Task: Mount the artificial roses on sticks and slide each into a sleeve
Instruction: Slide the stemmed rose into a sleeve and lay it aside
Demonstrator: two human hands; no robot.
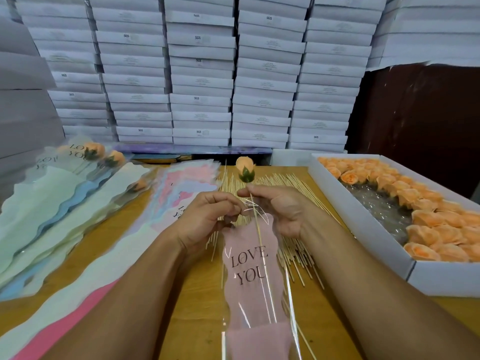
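Your right hand (281, 211): thumb and forefinger pinch the stick (255, 216) just under the rose (245, 168), the other fingers loosely curled. Your left hand (207, 216): fingertips pinch the clear mouth of the sleeve (250, 271), holding it apart. Stick: long axis running 12 to 6 o'clock, bloom at 12, lower end already inside the pink "LOVE YOU" sleeve, which trails toward you at 6. Rose: above both hands, outside the sleeve. The sleeve's mouth sits directly at 6 from your right fingertips, so the coming push looks to be straight down that axis; your right hand is the nearer to the bloom. Loose sticks (285, 183): on the table beneath. Tray of roses (363, 219): at 3. Finished sleeved roses (98, 154): at 10. Stacked white boxes (200, 74): at 12.
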